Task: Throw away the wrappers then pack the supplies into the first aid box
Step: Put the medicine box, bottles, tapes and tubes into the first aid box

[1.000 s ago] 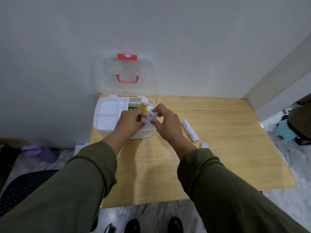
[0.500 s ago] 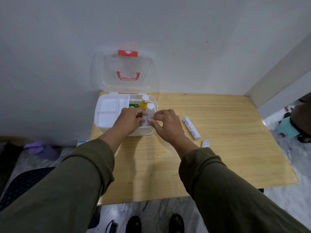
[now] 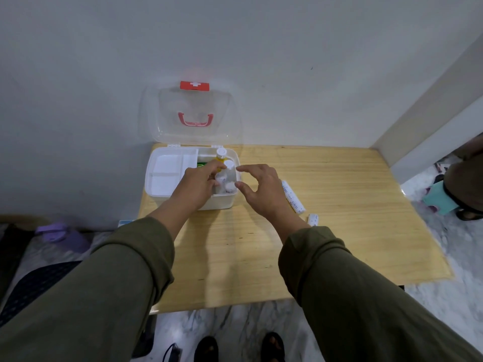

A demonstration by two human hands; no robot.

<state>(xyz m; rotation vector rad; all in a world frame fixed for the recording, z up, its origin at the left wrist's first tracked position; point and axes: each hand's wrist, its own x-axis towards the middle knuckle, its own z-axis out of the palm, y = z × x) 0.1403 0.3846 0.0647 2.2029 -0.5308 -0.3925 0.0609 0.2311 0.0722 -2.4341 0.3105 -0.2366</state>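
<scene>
The left hand [image 3: 198, 184] has its grip pinched on a clear bottle [image 3: 226, 176] standing inside the first aid box [image 3: 167, 178]. Just right of it, the right hand [image 3: 261, 189] hovers with its grip spread, empty. Farther right, two bandage rolls [image 3: 292, 197] lie on the counter [image 3: 339, 205].

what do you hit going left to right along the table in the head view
first aid box → left hand → right hand → long white roll → short white roll
</scene>
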